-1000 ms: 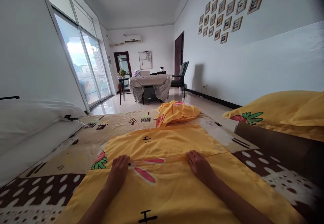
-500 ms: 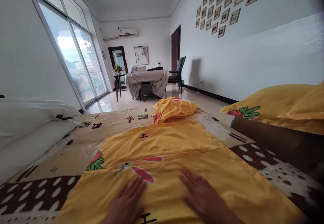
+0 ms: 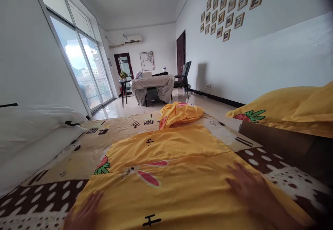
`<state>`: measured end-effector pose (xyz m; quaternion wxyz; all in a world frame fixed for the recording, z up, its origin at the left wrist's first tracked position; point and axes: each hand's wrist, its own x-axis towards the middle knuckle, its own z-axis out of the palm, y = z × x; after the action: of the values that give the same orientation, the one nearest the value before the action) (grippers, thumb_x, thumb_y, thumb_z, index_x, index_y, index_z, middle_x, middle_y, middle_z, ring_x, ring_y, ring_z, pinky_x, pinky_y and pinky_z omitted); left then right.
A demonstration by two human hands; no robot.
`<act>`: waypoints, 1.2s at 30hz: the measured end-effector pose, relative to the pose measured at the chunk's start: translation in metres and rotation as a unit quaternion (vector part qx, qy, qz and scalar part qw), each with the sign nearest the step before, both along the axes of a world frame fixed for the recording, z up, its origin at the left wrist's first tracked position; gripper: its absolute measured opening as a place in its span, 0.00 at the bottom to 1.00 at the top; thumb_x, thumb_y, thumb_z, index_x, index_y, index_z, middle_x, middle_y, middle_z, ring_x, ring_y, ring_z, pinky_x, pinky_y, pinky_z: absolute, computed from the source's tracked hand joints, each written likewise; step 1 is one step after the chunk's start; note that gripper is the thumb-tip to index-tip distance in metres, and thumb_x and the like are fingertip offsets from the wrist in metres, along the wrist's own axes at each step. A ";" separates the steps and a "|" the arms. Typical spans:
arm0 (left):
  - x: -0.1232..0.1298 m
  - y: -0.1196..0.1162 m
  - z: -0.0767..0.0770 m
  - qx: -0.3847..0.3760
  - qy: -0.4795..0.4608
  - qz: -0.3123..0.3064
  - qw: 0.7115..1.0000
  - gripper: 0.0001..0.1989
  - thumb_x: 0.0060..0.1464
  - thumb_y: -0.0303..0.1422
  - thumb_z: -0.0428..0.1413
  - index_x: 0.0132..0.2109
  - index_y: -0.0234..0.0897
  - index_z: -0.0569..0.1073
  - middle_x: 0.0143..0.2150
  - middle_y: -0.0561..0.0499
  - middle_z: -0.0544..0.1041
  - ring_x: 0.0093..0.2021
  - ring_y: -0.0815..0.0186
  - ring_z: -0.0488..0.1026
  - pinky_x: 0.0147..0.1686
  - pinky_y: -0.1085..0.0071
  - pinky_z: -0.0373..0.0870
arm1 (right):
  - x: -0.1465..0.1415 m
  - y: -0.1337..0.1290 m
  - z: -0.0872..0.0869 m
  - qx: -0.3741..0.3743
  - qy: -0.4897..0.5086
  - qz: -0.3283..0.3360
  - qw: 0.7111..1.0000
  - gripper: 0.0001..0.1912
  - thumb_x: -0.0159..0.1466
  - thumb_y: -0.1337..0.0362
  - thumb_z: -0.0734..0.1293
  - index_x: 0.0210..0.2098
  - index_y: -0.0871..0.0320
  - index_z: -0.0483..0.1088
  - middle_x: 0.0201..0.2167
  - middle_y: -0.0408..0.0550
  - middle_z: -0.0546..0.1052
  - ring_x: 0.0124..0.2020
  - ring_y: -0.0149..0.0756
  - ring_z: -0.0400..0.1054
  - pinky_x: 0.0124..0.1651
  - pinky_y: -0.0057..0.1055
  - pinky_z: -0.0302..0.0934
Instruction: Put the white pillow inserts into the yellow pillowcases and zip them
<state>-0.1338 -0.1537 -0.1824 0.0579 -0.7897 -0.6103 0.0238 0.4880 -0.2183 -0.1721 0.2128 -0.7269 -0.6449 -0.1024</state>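
Note:
A yellow pillowcase [image 3: 182, 188] with pink rabbit ears, a carrot print and black lettering lies spread over the bed. My left hand [image 3: 87, 211] rests flat near its left edge, fingers stretched out. Toward the right edge, my right hand [image 3: 244, 183] lies on the cloth with fingers spread, a little blurred. Neither hand grips anything. Beyond the spread cloth sits a crumpled yellow cloth [image 3: 182, 113] with a similar print. Under all this is a patterned brown and beige blanket [image 3: 49, 193].
White pillows [image 3: 33, 143] lie at the left. On the right, a yellow pillow [image 3: 283, 105] rests on a brown box-like piece [image 3: 275, 138]. Farther off stand a covered table [image 3: 153, 81], a dark chair [image 3: 183, 77] and a small plant stand [image 3: 124, 91].
Both hands have slid apart over the yellow cloth, the left hand toward its left edge and the right hand toward its right edge. The view has tilted slightly upward.

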 end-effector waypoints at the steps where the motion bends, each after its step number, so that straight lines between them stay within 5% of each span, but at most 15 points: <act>1: 0.020 0.004 0.013 -0.010 -0.019 -0.024 0.999 0.28 0.58 0.30 0.39 0.65 0.49 0.52 0.67 0.53 0.54 0.66 0.59 0.54 0.60 0.50 0.57 | -0.016 0.009 0.009 -0.022 0.003 0.023 0.999 0.25 0.62 0.50 0.57 0.51 0.54 0.71 0.57 0.56 0.69 0.61 0.53 0.57 0.58 0.53 0.51; 5: 0.107 0.021 0.059 -0.052 -0.085 -0.065 0.993 0.27 0.61 0.30 0.34 0.67 0.45 0.50 0.68 0.53 0.51 0.68 0.63 0.48 0.64 0.55 0.51 | -0.093 0.046 0.039 -0.085 0.036 0.152 0.984 0.25 0.66 0.52 0.55 0.58 0.55 0.65 0.60 0.55 0.65 0.62 0.48 0.56 0.60 0.48 0.52; 8: 0.164 0.044 0.075 -0.118 -0.093 -0.099 0.984 0.28 0.62 0.32 0.36 0.68 0.36 0.47 0.69 0.48 0.47 0.69 0.63 0.44 0.66 0.59 0.46 | -0.147 0.078 0.051 -0.130 0.049 0.231 0.963 0.28 0.67 0.51 0.53 0.62 0.57 0.60 0.63 0.56 0.60 0.65 0.44 0.51 0.63 0.47 0.48; 12: 0.217 0.084 0.068 -0.125 -0.089 -0.109 0.982 0.29 0.62 0.33 0.37 0.68 0.27 0.47 0.69 0.41 0.46 0.69 0.60 0.43 0.65 0.59 0.45 | -0.197 0.125 0.047 -0.143 0.042 0.252 0.956 0.29 0.68 0.51 0.52 0.64 0.57 0.55 0.65 0.56 0.56 0.66 0.43 0.47 0.64 0.48 0.42; 16: 0.244 0.118 0.052 -0.112 -0.100 -0.092 0.984 0.28 0.62 0.34 0.36 0.67 0.29 0.51 0.69 0.42 0.49 0.69 0.59 0.45 0.65 0.56 0.46 | -0.211 0.166 0.031 -0.154 0.035 0.234 0.959 0.29 0.68 0.55 0.50 0.63 0.62 0.57 0.64 0.59 0.57 0.66 0.44 0.48 0.65 0.47 0.42; 29: 0.259 0.220 0.024 -0.056 -0.141 -0.047 0.987 0.27 0.62 0.41 0.34 0.64 0.43 0.58 0.68 0.50 0.55 0.68 0.62 0.50 0.63 0.51 0.47 | -0.198 0.254 0.014 -0.176 0.037 0.194 0.964 0.28 0.67 0.52 0.50 0.63 0.55 0.59 0.65 0.52 0.58 0.65 0.41 0.50 0.64 0.45 0.42; 33: 0.222 0.246 0.024 -0.052 -0.137 0.013 0.989 0.27 0.62 0.43 0.35 0.66 0.46 0.54 0.69 0.52 0.50 0.69 0.62 0.45 0.64 0.52 0.46 | -0.160 0.280 0.011 -0.185 0.034 0.145 0.971 0.29 0.67 0.50 0.49 0.63 0.54 0.58 0.66 0.48 0.56 0.66 0.39 0.48 0.65 0.42 0.42; 36: 0.169 0.261 0.026 -0.059 -0.121 0.083 0.987 0.29 0.62 0.42 0.34 0.68 0.42 0.48 0.70 0.50 0.44 0.69 0.60 0.42 0.64 0.51 0.44 | -0.101 0.288 0.010 -0.206 0.030 0.092 0.974 0.30 0.67 0.51 0.49 0.65 0.54 0.52 0.67 0.46 0.51 0.68 0.37 0.43 0.66 0.41 0.40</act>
<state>0.0352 0.1077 -0.1559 -0.0656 -0.7353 -0.6738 -0.0312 0.3872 0.0699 -0.1626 0.0862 -0.6956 -0.7093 0.0748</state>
